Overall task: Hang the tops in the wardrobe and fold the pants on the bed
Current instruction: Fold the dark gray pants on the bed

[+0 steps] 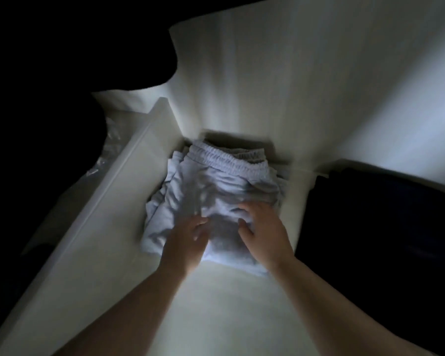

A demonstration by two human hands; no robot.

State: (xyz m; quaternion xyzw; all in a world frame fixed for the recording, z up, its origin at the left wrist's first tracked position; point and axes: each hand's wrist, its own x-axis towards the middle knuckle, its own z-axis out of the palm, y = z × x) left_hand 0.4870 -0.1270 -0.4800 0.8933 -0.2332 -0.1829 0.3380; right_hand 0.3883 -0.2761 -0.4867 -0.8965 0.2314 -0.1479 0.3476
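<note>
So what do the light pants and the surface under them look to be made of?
The pants look like soft knit jersey or fleece, matte pale grey: gathered elastic waistband, limp creases. The bed surface looks like smooth matte white woven sheeting, though blur and dim light leave that uncertain.

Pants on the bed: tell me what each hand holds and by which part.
Nothing is gripped. The left hand and right hand rest flat on the near end of the folded grey pants, opposite the waistband; the blurred fingers look relaxed.
</note>
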